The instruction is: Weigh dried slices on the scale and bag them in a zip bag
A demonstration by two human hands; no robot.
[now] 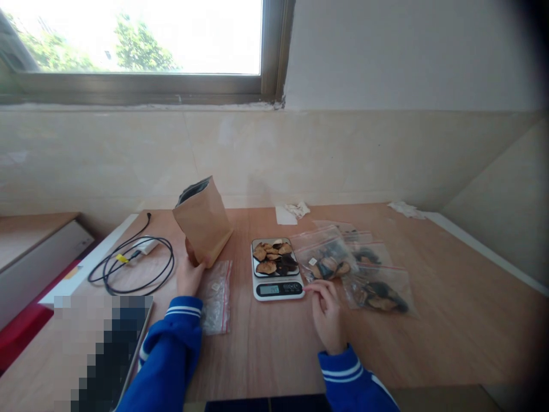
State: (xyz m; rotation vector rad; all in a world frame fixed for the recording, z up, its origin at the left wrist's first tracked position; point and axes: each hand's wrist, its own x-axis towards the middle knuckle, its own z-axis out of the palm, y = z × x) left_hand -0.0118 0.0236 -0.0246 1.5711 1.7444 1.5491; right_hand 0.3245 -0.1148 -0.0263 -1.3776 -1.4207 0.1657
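Note:
A kitchen scale (278, 290) with a small lit display stands mid-table, and dried brown and dark slices (274, 257) lie on its plate. My right hand (326, 312) is at the scale's front right corner, index finger stretched toward its edge, the other fingers loosely bent, holding nothing. To the left, a brown kraft paper bag (203, 220) stands upright with its top open. My left hand (189, 276) grips the bag low on its left side, some fingers hidden behind it. Beside that hand lies a stack of clear zip bags (215, 300).
Several zip bags with dried slices (380, 294) lie right of the scale. A coiled black cable (167, 274) with a white adapter (146, 245) is at the left, near a pixelated dark device (115, 349). White paper (286, 215) and crumpled tissue (407, 210) lie by the wall.

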